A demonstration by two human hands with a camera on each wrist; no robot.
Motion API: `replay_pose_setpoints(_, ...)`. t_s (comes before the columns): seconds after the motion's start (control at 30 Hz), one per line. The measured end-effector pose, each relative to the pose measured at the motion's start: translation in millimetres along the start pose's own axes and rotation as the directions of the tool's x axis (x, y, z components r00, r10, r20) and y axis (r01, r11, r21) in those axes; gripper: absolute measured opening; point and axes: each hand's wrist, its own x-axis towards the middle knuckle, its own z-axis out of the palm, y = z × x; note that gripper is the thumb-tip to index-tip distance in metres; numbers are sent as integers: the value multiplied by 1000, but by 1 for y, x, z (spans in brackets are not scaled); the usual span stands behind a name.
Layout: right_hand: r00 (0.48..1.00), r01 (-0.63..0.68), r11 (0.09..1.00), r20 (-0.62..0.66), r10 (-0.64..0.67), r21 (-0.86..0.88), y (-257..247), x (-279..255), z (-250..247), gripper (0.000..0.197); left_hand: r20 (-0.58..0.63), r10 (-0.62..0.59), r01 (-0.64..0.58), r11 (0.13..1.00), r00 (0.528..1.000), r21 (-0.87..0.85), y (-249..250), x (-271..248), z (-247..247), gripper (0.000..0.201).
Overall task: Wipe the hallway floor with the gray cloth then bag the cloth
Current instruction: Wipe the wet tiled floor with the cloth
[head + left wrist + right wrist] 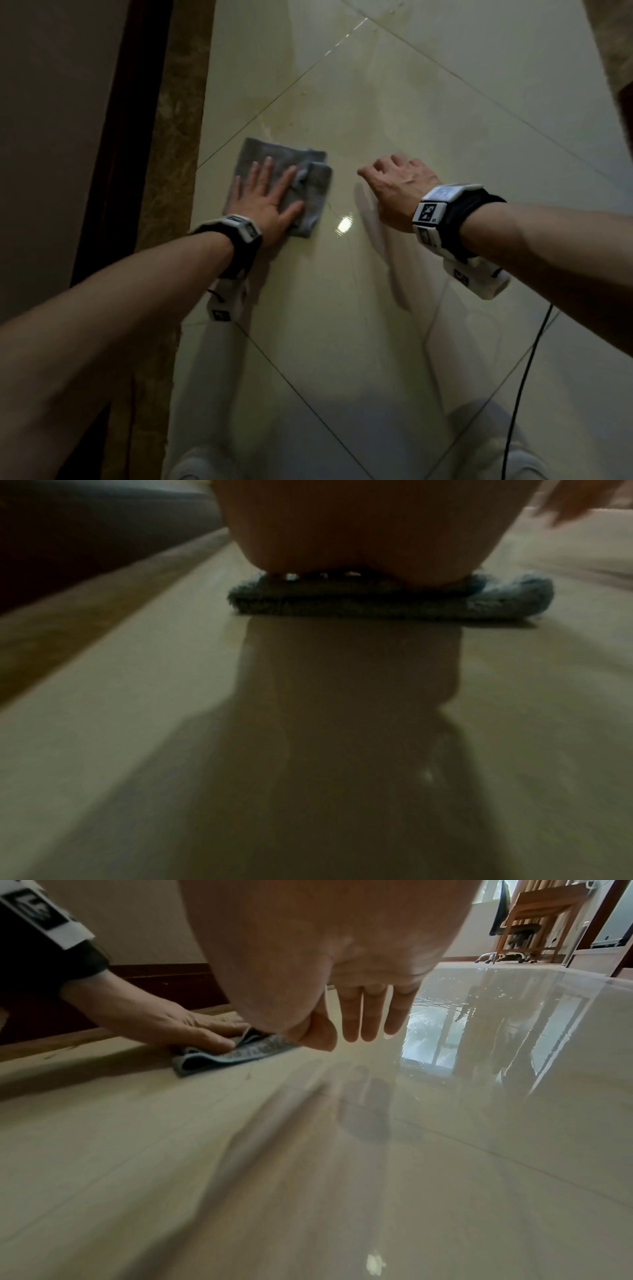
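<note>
A folded gray cloth lies flat on the glossy cream tile floor. My left hand presses on it with straight, spread fingers, palm down. The left wrist view shows the cloth's near edge under my palm. My right hand hovers just above the bare floor to the right of the cloth, fingers relaxed and hanging down, holding nothing. In the right wrist view my right hand hangs over the tiles with the cloth and my left hand behind it. No bag is in view.
A dark wood baseboard and a brown stone border strip run along the left. A black cable trails over the floor at lower right. Far off stands a wooden table with an office chair.
</note>
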Motion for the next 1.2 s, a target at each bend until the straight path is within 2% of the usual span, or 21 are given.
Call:
replay_pose_setpoints(0.1, 1000, 15, 1000, 23, -14, -4, -2, 0, -1, 48, 31, -162, 164, 985, 986, -61, -19, 4, -8, 72)
replay_pose_setpoints(0.23, 999, 41, 999, 33, -41, 4, -5, -1, 1, 45, 4, -287, 284, 947, 958, -149, 15, 10, -8, 72)
replay_pose_setpoints(0.3, 998, 45, 999, 36, -45, 8, -4, -4, 2, 45, 0, -294, 290, 941, 956, -177, 35, 17, -10, 73)
replay_pose_setpoints(0.47, 998, 1, 1000, 63, -2, 14, 12, -17, 5, 42, 8, -93, 93, 983, 996, -158, 98, 20, -10, 67)
replay_pose_setpoints(0.6, 996, -58, 998, 62, 57, 13, 31, -32, 8, 39, 9, 75, -73, 989, 997, -126, 145, 11, 0, 68)
replay_pose_setpoints(0.77, 995, -83, 997, 59, 82, 9, 50, -47, 7, 31, 54, 334, -334, 942, 941, -16, 180, -6, 13, 69)
replay_pose_setpoints(0.9, 994, -74, 997, 78, 75, -16, 49, -44, 3, 32, 59, 468, -471, 879, 882, 77, 161, -6, 17, 66)
replay_pose_setpoints(1.0, 996, -60, 998, 69, 60, -4, 36, -35, -2, 37, 81, 491, -498, 860, 867, 110, 135, 3, 9, 65)
replay_pose_setpoints(1.1, 999, -13, 999, 43, 11, 35, 20, -21, -4, 40, 73, 407, -412, 904, 911, 110, 111, 12, 4, 64)
replay_pose_setpoints(1.2, 999, 44, 998, -10, -44, 38, 6, -7, -6, 38, 69, 255, -258, 966, 964, 32, 78, 18, -3, 64)
